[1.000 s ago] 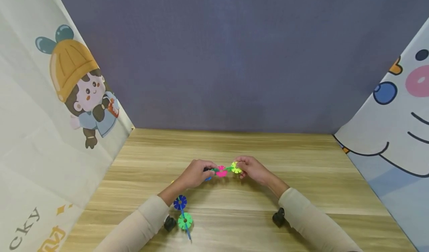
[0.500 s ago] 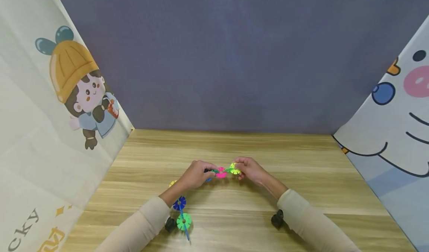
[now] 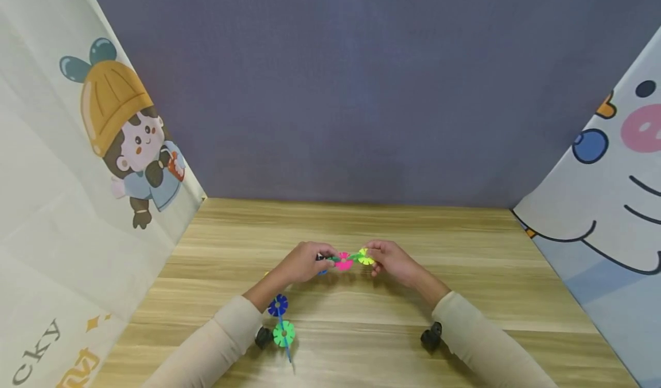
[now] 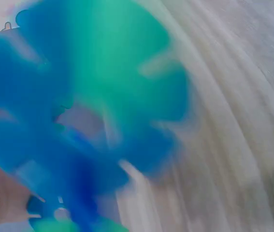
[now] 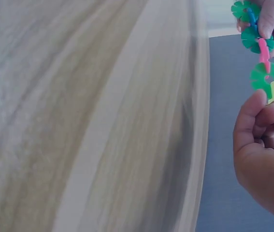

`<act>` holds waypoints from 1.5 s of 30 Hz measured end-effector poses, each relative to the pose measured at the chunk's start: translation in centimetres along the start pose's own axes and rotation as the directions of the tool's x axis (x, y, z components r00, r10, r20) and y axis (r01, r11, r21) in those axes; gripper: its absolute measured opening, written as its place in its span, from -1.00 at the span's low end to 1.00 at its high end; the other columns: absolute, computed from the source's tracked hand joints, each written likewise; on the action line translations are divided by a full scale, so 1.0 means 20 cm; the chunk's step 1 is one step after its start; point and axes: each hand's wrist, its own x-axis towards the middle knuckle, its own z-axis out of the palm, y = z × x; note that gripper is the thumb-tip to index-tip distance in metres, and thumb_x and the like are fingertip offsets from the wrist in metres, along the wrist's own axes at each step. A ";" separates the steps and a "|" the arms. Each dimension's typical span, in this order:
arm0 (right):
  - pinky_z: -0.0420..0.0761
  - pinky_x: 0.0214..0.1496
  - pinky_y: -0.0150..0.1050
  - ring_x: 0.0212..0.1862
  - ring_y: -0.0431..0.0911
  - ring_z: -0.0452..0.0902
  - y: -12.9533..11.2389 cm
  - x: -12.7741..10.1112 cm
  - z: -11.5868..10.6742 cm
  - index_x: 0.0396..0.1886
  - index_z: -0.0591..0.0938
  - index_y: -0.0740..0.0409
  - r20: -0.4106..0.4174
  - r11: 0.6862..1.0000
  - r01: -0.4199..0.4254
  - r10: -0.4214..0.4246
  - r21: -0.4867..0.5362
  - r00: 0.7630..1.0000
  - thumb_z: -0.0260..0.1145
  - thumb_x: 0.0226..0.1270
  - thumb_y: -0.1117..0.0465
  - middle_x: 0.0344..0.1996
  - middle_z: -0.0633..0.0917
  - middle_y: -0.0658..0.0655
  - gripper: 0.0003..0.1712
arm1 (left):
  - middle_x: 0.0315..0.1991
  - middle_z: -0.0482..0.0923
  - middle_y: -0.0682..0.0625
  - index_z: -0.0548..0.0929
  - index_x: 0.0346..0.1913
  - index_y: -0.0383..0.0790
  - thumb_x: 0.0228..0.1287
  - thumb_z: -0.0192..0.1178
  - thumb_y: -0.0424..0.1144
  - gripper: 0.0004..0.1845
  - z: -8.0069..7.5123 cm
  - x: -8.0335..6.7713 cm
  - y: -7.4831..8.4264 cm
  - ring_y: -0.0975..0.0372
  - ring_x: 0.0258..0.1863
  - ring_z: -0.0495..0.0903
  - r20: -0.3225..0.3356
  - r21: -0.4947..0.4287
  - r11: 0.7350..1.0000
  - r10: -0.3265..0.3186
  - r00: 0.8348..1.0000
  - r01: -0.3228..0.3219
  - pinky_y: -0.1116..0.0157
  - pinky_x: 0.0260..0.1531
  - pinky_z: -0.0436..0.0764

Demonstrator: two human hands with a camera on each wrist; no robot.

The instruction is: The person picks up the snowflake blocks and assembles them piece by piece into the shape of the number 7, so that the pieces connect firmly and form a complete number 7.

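A chain of slotted plastic snowflake discs stretches between both hands above the table. My left hand [image 3: 306, 262] pinches the chain at a green disc beside the pink disc [image 3: 343, 261]. At the chain's right end, my right hand [image 3: 395, 260] pinches the yellow disc [image 3: 365, 256]; a green disc [image 5: 269, 79] joins it to the pink one. The rest of the chain hangs behind the left forearm, with a dark blue disc [image 3: 277, 305] and a light green disc [image 3: 284, 334] showing below it. Close to the left wrist camera, a blue disc [image 4: 21, 140] looms blurred.
The wood-grain table [image 3: 361, 342] spreads under both arms. A grey-blue panel [image 3: 330, 89] stands behind it, with printed cloth walls on the left and right. Black wrist cameras [image 3: 431, 337] hang below the sleeves.
Both hands keep their pinch on the chain and shift only slightly. The hanging discs by the left forearm have swung up a little.
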 end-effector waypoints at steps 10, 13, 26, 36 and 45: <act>0.67 -0.30 -0.36 -0.48 -0.29 0.46 -0.01 -0.04 -0.03 0.29 0.40 0.52 -0.018 0.994 -0.029 0.031 0.109 0.999 -0.03 0.66 0.26 -0.36 0.56 0.00 -0.57 | 0.07 0.72 -0.04 0.65 0.22 -0.10 0.48 0.22 -0.10 -0.65 -0.07 -0.03 0.00 0.15 -0.01 0.66 -0.050 -0.006 0.999 -0.031 0.998 0.031 0.14 -0.01 0.65; 0.67 -0.28 -0.34 -0.47 -0.29 0.45 0.00 -0.05 -0.05 0.33 0.38 0.49 -0.040 0.992 -0.032 0.037 0.125 0.998 -0.05 0.68 0.25 -0.35 0.55 0.01 -0.56 | 0.09 0.71 -0.06 0.68 0.19 -0.14 0.45 0.25 -0.16 -0.67 -0.10 -0.04 -0.01 0.10 0.03 0.66 -0.120 0.022 0.999 -0.021 0.993 0.023 0.08 0.05 0.65; 0.68 -0.22 -0.37 -0.44 -0.28 0.46 0.05 -0.15 -0.14 0.31 0.35 0.46 -0.144 0.972 0.000 0.035 0.235 0.989 -0.07 0.68 0.27 -0.29 0.55 0.00 -0.60 | 0.40 0.38 -0.24 0.48 0.39 -0.20 0.31 0.37 -0.18 -0.39 -0.12 -0.12 -0.05 -0.20 0.44 0.28 -0.218 0.081 0.985 -0.133 0.967 0.153 -0.25 0.39 0.29; 0.72 -0.14 -0.32 -0.42 -0.28 0.46 0.06 -0.21 -0.17 0.19 0.41 0.29 -0.183 0.954 0.008 0.049 0.300 0.982 -0.09 0.68 0.27 -0.28 0.55 0.07 -0.72 | 0.02 0.49 -0.17 0.35 0.46 -0.27 0.30 0.34 -0.33 -0.31 -0.09 -0.12 -0.07 0.12 -0.14 0.58 -0.222 0.020 0.963 -0.258 0.940 0.269 0.24 -0.21 0.68; 0.72 -0.11 -0.33 -0.37 -0.27 0.50 0.09 -0.25 -0.17 0.13 0.41 0.25 -0.137 0.949 0.030 0.014 0.314 0.990 -0.06 0.67 0.25 -0.26 0.56 0.03 -0.77 | -0.30 0.60 -0.06 0.43 0.40 -0.33 0.27 0.27 -0.47 -0.39 -0.09 -0.08 -0.11 0.25 -0.41 0.54 -0.219 -0.004 0.967 -0.249 0.943 0.255 0.34 -0.38 0.60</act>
